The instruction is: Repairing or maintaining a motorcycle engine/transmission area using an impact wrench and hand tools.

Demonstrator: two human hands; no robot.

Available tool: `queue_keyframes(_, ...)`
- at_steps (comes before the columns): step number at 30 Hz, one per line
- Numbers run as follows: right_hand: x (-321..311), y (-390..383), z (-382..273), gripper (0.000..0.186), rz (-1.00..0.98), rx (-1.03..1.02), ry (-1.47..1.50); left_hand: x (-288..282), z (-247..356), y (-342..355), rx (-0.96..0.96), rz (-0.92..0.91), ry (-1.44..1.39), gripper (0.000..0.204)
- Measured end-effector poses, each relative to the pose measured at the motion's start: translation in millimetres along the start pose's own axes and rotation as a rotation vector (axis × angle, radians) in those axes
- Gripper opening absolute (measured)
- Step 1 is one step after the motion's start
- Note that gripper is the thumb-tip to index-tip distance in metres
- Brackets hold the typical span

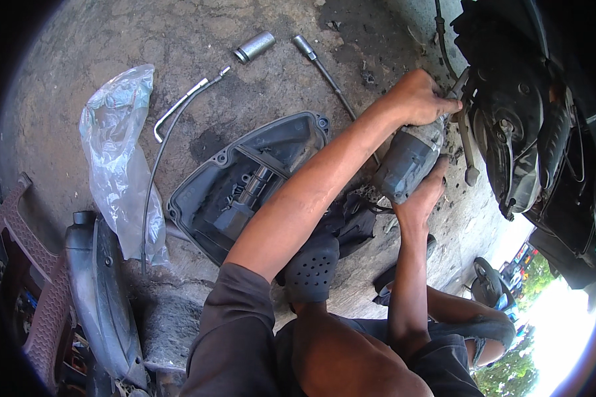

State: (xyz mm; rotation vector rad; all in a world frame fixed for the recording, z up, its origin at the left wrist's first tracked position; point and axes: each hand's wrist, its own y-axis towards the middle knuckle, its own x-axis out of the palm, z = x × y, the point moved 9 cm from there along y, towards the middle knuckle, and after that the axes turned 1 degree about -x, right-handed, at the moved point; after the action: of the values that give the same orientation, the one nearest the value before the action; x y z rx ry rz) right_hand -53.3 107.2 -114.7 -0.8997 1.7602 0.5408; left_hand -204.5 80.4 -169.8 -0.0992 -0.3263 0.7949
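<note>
Both my hands are clamped on a dark cylindrical tool (407, 165), right of centre in the frame
My left hand (420, 99) grips its upper end and my right hand (422, 193) its lower side; a blackened machine (522, 112) fills the upper right, an open grey casing (279, 140) lies mid-frame, a metal socket (255, 47) top centre, a clear plastic bag (120, 152) upper left

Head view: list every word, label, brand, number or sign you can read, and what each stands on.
No readable text anywhere.
Power tool: any marking is too blurred to read.
Plastic bag: nothing legible.
Metal socket: any marking is too small to read.
</note>
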Motion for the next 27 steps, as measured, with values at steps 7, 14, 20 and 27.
queue_keyframes(7, 6.8, 1.2, -22.9, 0.07, -0.02, -0.042, 0.008, -14.3, -1.2, 13.1, 0.074, 0.054, 0.092, 0.048)
queue_keyframes(14, 9.8, 5.1, -18.5, 0.069, 0.032, -0.018, 0.119, -48.5, -15.7, -19.0, -0.206, 0.149, 0.113, 0.065)
queue_keyframes(20, 2.8, 8.5, -25.0, 0.065, 0.06, -0.075, 0.063, -73.1, -26.1, -30.4, -0.139, 0.249, 0.094, 0.065)
queue_keyframes(27, -0.9, 13.2, -21.2, 0.066, 0.133, -0.127, -0.052, -64.6, -23.7, -9.4, -0.053, 0.278, 0.134, 0.063)
